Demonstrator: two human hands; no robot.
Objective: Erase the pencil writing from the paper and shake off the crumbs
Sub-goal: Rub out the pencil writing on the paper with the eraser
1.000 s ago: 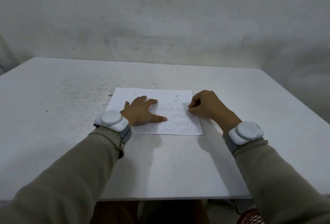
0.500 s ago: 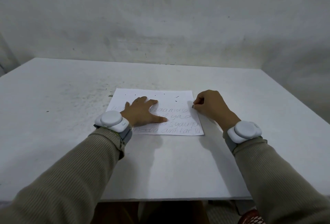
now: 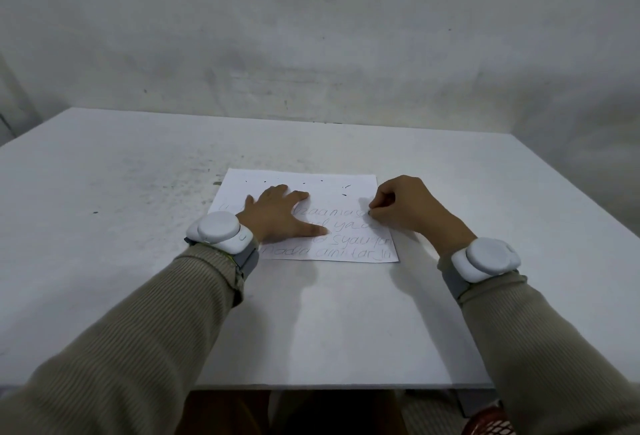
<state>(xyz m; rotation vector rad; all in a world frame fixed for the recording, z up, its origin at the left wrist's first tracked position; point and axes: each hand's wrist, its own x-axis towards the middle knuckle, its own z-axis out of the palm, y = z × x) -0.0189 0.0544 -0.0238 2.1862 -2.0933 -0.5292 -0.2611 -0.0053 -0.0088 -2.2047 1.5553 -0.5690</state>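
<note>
The paper [image 3: 332, 185] is laid flat on the tabletop [image 3: 138, 296]. It is thin, light and easily torn, so it is pressed down by the left hand [image 3: 277, 218], fingers [image 3: 300, 196] spread flat. At its right edge a tiny eraser [image 3: 370, 213] seems pinched by curled fingers of the right hand [image 3: 410, 209].

White paper [image 3: 332, 185], grey writing [image 3: 349, 244], ribbed beige sleeves [image 3: 166, 323]

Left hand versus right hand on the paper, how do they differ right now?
The left hand lies flat, fingers spread, pressing on the left half of the paper; the right hand is curled at the paper's right edge. The left hand holds nothing; the right hand pinches a small dark tip, likely the eraser, mostly hidden. Both wear white wrist devices and beige sleeves.
</note>
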